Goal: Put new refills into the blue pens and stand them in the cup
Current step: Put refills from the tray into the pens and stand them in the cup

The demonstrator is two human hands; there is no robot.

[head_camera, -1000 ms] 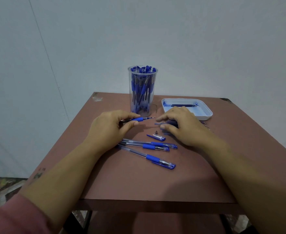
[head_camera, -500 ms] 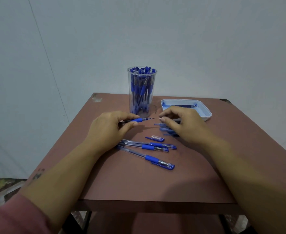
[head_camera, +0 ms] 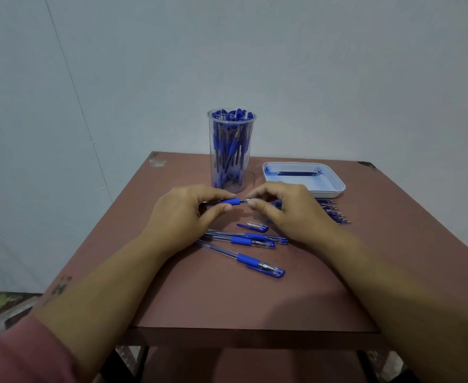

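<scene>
My left hand [head_camera: 184, 214] grips a blue pen barrel [head_camera: 231, 201] by its blue grip, held level above the table. My right hand [head_camera: 285, 208] pinches the pen's small tip piece [head_camera: 247, 200] at the barrel's front end. Behind the hands stands a clear cup [head_camera: 231, 150] packed with several blue pens. Three capped blue pens [head_camera: 250, 240] lie on the table in front of my hands, and a loose blue cap [head_camera: 253, 226] lies just behind them. Several refills [head_camera: 333, 214] lie to the right, partly hidden by my right hand.
A white tray [head_camera: 335, 186] at the back right holds one refill [head_camera: 297, 173]. The brown table [head_camera: 227, 299] ends at a front edge near me. A pale wall stands behind.
My right hand moved left from the table to the front end of the pen that my left hand holds, carrying the small tip piece. The left hand stayed put.
</scene>
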